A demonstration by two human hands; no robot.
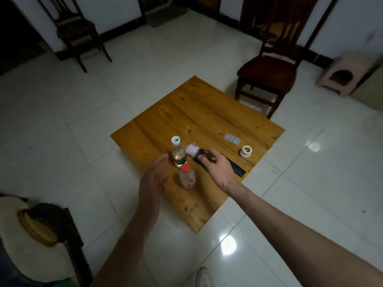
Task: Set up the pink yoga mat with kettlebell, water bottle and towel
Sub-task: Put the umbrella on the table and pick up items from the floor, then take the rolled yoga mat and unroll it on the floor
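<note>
On a low wooden table [207, 112] stand a clear water bottle with a red cap [187, 177] and, just behind it, a bottle with a white cap and green label [178, 155]. To their right lies a long dark object [236, 167] with a pinkish-white cloth bundle [191, 149] at its left end. My right hand [215, 165] curls over the dark object's left part, fingers closed on it. My left hand [154, 179] hovers open, palm facing right, just left of the two bottles and touching neither. No pink mat or kettlebell shows.
A white tape roll [246, 151] and a small white card-like remote [232, 139] lie on the table's right side. Dark wooden chairs stand at the far right [269, 73] and far left [76, 32]. A pink stool [344, 73] and a cushioned seat [37, 235] flank the tiled floor.
</note>
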